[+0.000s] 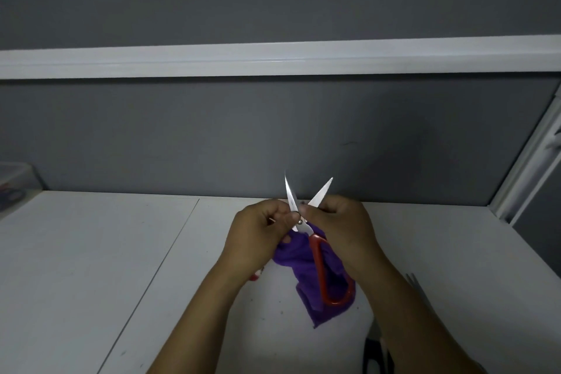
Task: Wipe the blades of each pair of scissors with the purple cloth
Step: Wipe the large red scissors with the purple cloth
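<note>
A pair of red-handled scissors [321, 267] is held above the white table [91, 252], its blades spread in a V and pointing up and away. My left hand [258, 237] pinches the left blade close to the pivot. My right hand [337, 228] curls round the base of the right blade, with the purple cloth [299, 261] bunched under its fingers. The cloth hangs down below both hands. One red handle loop lies over it, and a bit of the other handle shows by my left wrist.
Another pair of scissors [415, 282] with grey blades and a black handle lies on the table at the lower right, partly behind my right forearm. A grey partition wall rises behind the table. A clear box [13, 182] sits at the far left.
</note>
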